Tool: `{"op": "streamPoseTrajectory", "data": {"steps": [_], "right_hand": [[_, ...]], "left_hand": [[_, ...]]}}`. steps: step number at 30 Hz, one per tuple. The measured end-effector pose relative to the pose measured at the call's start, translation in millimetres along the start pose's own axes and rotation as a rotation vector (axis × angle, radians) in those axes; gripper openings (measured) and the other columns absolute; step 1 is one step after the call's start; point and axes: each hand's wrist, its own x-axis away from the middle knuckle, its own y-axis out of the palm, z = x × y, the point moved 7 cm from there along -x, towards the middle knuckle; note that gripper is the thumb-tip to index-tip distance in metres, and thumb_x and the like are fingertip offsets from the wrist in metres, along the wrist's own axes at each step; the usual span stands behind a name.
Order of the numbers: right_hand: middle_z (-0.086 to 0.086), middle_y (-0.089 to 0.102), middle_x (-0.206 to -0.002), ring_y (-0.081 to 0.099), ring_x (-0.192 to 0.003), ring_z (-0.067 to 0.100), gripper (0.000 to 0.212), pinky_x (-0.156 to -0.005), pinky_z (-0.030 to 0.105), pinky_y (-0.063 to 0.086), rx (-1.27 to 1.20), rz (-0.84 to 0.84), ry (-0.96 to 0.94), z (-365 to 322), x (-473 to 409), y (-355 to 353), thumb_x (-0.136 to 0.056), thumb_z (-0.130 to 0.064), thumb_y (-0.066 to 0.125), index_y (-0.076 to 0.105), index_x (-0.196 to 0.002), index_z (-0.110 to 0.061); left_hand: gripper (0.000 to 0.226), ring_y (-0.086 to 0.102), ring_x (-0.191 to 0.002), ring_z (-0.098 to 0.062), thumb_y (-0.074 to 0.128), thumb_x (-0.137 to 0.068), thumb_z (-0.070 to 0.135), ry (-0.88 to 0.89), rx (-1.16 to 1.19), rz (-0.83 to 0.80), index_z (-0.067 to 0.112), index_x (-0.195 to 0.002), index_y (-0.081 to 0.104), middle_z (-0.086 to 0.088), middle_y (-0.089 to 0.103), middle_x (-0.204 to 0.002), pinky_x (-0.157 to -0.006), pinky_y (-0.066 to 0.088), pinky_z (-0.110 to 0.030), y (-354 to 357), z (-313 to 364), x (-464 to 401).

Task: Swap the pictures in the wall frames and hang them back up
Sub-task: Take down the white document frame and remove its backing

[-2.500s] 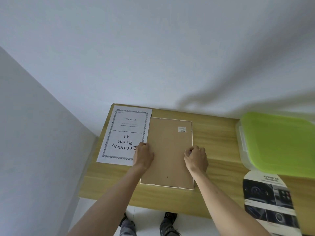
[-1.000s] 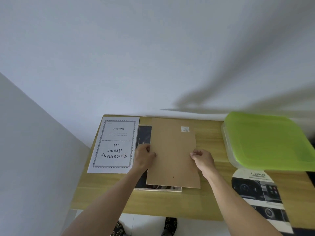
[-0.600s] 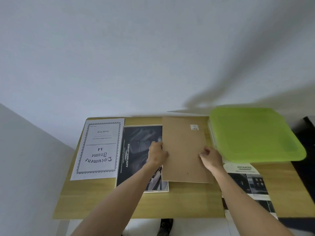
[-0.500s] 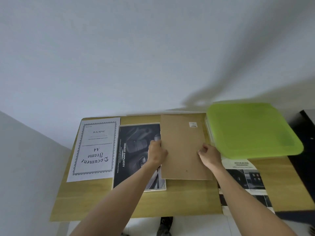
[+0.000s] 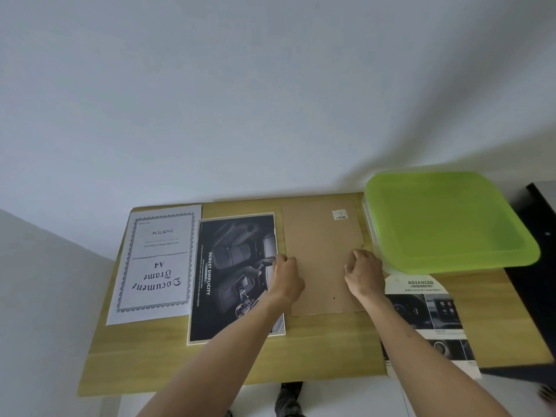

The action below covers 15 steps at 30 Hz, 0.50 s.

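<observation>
A brown backing board [image 5: 323,260] lies flat on the wooden table [image 5: 325,353], just right of the white frame. My left hand [image 5: 285,278] holds its left edge and my right hand [image 5: 362,273] grips its right edge with curled fingers. The white frame [image 5: 192,341] lies face down with a dark "Robust Simplicity" car picture [image 5: 231,266] showing in it. A white "Document Frame A4" sheet [image 5: 156,263] lies at the table's left. An "Advanced" car picture [image 5: 427,320] lies at the right front.
A clear box with a lime green lid [image 5: 445,221] stands at the back right, touching the board's right edge. A plain white wall rises behind the table. A dark object [image 5: 541,251] sits at the far right edge.
Both hands lifted the backing board off the frame and carried it right, uncovering the dark car picture. The board now lies on the table beside the frame.
</observation>
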Motion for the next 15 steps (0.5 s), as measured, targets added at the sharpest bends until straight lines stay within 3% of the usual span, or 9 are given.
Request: {"op": "streamPoseTrajectory", "data": {"steps": [7,15], "right_hand": [[0.013,0.044,-0.143,0.04,-0.132,0.032,0.041,-0.106,0.041,0.04,0.167,0.019,-0.051,-4,6,6,-0.101,-0.022,0.051,0.048,-0.139,-0.008],[0.013,0.049,-0.141,0.045,-0.13,0.03,0.044,-0.102,0.039,0.047,0.128,0.069,-0.216,-41,19,8,-0.099,-0.024,0.056,0.05,-0.139,-0.008]], "left_hand": [[0.031,0.039,-0.125,-0.036,0.053,-0.081,-0.01,0.036,-0.111,-0.007,-0.003,-0.111,0.059,-0.018,0.036,-0.134,-0.097,0.048,-0.04,10,1,6],[0.042,0.04,-0.133,-0.029,0.055,-0.09,0.008,0.124,-0.088,0.086,0.007,-0.132,0.052,-0.01,0.035,-0.147,-0.096,0.049,-0.045,-34,-12,12]]}}
